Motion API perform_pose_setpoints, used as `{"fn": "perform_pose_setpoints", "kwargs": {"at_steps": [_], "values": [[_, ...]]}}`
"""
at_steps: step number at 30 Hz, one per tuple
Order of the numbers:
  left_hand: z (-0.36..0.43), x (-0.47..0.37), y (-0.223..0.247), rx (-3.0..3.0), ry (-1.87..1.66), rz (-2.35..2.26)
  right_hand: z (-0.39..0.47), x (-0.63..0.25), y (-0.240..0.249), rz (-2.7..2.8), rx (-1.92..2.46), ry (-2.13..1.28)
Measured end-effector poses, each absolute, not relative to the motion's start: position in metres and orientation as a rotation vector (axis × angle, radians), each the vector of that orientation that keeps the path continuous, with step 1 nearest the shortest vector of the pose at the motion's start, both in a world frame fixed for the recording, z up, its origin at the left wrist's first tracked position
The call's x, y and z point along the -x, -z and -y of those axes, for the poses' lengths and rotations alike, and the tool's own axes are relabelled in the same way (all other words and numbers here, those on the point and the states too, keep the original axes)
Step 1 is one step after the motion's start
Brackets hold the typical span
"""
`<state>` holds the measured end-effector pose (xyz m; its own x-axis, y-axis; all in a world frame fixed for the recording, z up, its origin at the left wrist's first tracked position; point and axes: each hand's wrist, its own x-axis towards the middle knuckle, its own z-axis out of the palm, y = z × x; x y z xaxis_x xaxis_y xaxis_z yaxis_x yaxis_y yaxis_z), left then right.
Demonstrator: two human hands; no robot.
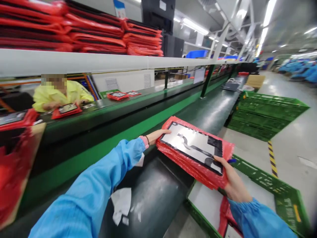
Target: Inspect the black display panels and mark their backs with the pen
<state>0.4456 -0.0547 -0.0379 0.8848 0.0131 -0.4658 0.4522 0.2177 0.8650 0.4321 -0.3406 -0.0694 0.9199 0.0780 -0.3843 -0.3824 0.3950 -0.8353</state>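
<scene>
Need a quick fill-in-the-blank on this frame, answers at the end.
1. The left hand and right hand hold a panel on ____ plastic wrap.
2. A dark band circles the person's ____ wrist.
3. The co-worker opposite wears a ____ top.
4. The stacked crates on the floor are ____.

Missing words: red; left; yellow; green.

Bright ceiling tubes (269,13) glare; the edges blur.

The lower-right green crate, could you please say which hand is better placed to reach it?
Probably the right hand: it grips the red-wrapped stack nearer the green crate; the left hand holds the opposite end.
</scene>
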Motion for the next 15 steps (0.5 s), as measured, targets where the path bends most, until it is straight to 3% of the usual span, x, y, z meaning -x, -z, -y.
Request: {"fn": "perform_pose_setpoints", "kwargs": {"at_steps": [9,15], "values": [[0.007,-0.225,-0.05,-1.293,-0.107,-0.645,0.281,-0.303,0.031,-0.086,1.133,-0.492],[-0.005,-0.035,-0.039,-1.26,-0.349,-1.008,0.228,-0.185,0.057,0.023,0.996,-0.91]]}}
